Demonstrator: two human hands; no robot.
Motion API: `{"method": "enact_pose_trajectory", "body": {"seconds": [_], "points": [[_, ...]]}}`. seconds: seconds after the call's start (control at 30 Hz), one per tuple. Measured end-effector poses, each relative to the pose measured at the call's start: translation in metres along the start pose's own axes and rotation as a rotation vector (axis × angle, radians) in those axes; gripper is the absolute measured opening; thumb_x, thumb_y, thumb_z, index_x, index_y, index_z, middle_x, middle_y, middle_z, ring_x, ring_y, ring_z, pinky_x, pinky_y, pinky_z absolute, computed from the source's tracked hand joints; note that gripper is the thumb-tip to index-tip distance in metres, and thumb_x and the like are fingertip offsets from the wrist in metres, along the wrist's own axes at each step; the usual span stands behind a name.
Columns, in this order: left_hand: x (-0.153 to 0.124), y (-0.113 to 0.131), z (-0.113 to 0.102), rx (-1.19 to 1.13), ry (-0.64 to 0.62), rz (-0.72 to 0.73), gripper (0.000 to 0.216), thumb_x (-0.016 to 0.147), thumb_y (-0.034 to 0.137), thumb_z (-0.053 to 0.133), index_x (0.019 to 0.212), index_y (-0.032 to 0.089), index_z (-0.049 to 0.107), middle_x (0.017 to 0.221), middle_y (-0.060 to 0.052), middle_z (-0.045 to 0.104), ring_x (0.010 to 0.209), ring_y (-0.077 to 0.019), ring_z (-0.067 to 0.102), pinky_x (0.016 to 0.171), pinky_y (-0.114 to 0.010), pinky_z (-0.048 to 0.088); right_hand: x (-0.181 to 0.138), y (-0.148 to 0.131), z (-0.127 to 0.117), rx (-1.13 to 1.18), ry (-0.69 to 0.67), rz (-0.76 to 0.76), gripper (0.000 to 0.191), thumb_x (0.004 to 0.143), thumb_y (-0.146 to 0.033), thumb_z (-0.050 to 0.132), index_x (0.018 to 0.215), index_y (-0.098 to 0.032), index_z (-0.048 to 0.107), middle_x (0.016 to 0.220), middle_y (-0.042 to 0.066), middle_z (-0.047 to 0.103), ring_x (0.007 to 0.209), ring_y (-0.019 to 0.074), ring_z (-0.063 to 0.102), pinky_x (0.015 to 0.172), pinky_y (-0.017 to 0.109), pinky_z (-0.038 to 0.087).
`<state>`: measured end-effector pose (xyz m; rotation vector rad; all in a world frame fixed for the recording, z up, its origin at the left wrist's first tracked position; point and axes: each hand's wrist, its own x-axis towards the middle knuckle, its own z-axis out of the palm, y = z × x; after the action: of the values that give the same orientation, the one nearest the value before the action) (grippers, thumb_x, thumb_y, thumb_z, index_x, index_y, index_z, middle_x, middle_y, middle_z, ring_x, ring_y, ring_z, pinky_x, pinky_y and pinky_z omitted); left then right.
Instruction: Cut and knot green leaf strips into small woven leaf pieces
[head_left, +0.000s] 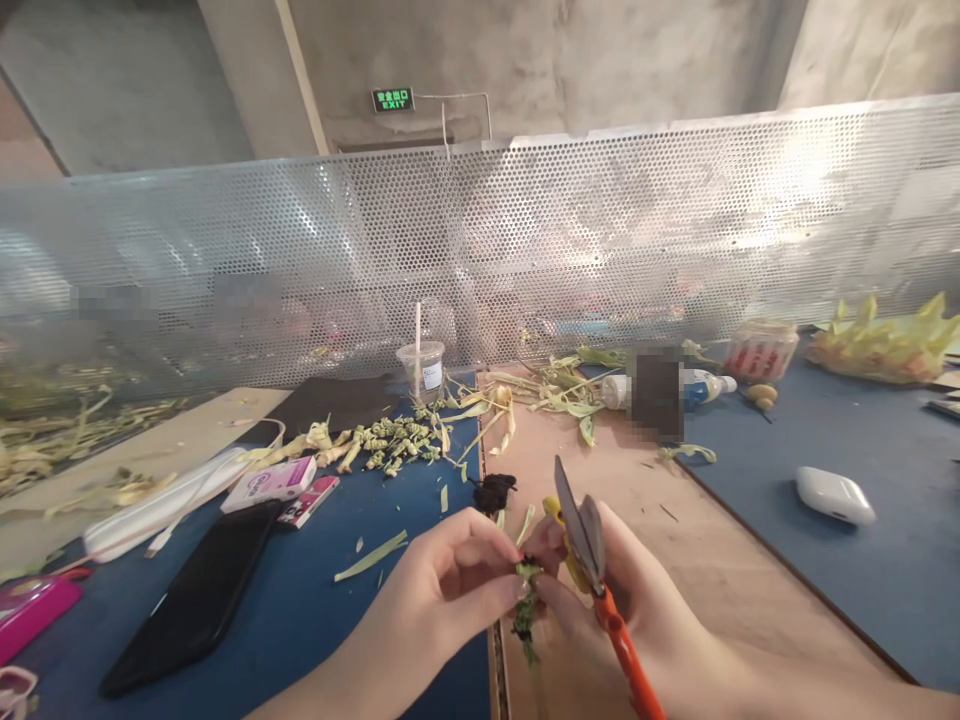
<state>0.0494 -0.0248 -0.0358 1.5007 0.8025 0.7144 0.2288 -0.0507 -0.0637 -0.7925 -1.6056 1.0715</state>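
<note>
Between the fingertips of both hands is a small green knotted strip of plant leaf (527, 600) with dark bits at its upper and lower parts. My left hand (442, 580) is closed, thumb and fingers pinching the strip from the left. From the right, the fingertips of my right hand (645, 575) meet the same strip. That hand also holds scissors (589, 540), blades pointing up and slightly apart, one handle orange and the other yellow among the fingers. Just beyond the fingers lies a dark, crumpled bundle (493, 493). Thumbs and fingers partly hide the strip.
To the left, a black phone (199, 600) lies near a pink-and-white box (270, 483) and a white device with a cable (165, 510). Several knotted leaf pieces (401, 440) and a plastic cup (427, 370) are farther back. A white earbud case (835, 497) rests right, before a perforated metal screen (480, 250).
</note>
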Motion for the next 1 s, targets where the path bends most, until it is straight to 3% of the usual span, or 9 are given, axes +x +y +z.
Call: {"method": "enact_pose_trajectory", "body": {"seconds": [0.37,0.53,0.67,0.8,1.0], "points": [[0.0063,0.0016,-0.0008,-0.059,0.018,-0.084,0.020,0.072,0.029,0.065,0.076,0.017,0.049,0.064,0.004,0.058,0.058,-0.0087,0.052,0.060,-0.022,0.041,0.0067,0.0025,0.0015,0.063,0.017,0.103,0.022,0.077,-0.035,0.060,0.088,-0.022,0.046,0.084,0.001,0.051,0.077,0.0151,0.053,0.072,0.030,0.046],[0.0077,0.0037,0.0020,-0.060,0.153,-0.069,0.019,0.073,0.031,0.064,0.082,0.018,0.053,0.074,0.001,0.061,0.066,-0.0106,0.054,0.063,-0.021,0.042,0.0077,0.0067,0.0002,0.157,0.042,0.081,0.016,0.083,-0.033,0.053,0.088,-0.022,0.042,0.086,0.000,0.052,0.076,0.0131,0.054,0.070,0.028,0.047],[0.0081,0.0034,-0.0005,-0.056,0.294,-0.041,0.022,0.074,0.030,0.063,0.092,0.020,0.056,0.082,0.000,0.060,0.074,-0.0116,0.056,0.065,-0.020,0.044,0.0048,0.0073,0.0012,0.060,0.095,0.085,0.016,0.081,-0.033,0.055,0.085,-0.021,0.043,0.078,-0.001,0.051,0.067,0.0112,0.050,0.063,0.024,0.045],[0.0085,0.0033,-0.0030,-0.061,0.280,-0.057,0.026,0.074,0.031,0.063,0.096,0.020,0.057,0.094,-0.002,0.059,0.084,-0.0136,0.057,0.074,-0.023,0.045,0.0032,0.0063,0.0049,0.025,0.105,0.129,0.021,0.078,-0.036,0.059,0.082,-0.020,0.046,0.076,0.000,0.053,0.068,0.0122,0.051,0.064,0.024,0.045],[0.0087,0.0040,0.0030,-0.082,0.305,-0.054,0.022,0.071,0.032,0.065,0.085,0.017,0.056,0.086,-0.001,0.060,0.082,-0.0154,0.057,0.071,-0.025,0.044,0.0034,0.0072,0.0077,0.118,0.134,0.194,0.022,0.076,-0.036,0.061,0.083,-0.020,0.048,0.074,-0.001,0.053,0.066,0.0115,0.051,0.062,0.024,0.044]]}}
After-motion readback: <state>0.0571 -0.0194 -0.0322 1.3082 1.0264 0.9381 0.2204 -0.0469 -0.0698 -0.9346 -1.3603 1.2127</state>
